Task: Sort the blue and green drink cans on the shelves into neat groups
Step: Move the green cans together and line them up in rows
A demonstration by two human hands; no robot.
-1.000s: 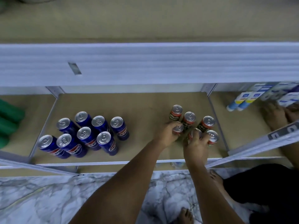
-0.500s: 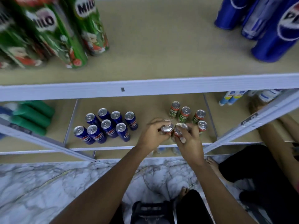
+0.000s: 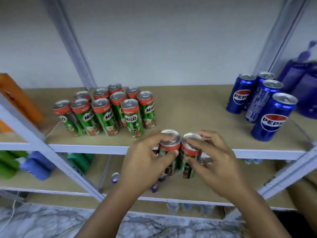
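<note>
My left hand (image 3: 145,162) grips one green Milo can (image 3: 169,143) and my right hand (image 3: 214,162) grips a second green Milo can (image 3: 190,146). The two cans are held side by side, touching, in front of the upper shelf's front edge (image 3: 85,148). On that shelf, a cluster of several green Milo cans (image 3: 109,110) stands at the left. Several blue Pepsi cans (image 3: 264,103) stand at the right. A few blue cans (image 3: 115,177) show on the lower shelf, mostly hidden behind my hands.
Grey metal uprights (image 3: 72,42) frame the bay. Orange boxes (image 3: 18,98) sit at far left, purple bottles (image 3: 303,79) at far right. Green and blue packs (image 3: 22,165) lie on the lower left shelf. Marble floor (image 3: 42,222) lies below.
Both hands have lifted the two green cans from the lower shelf up to the upper shelf's front edge. The view has tilted upward with them.
</note>
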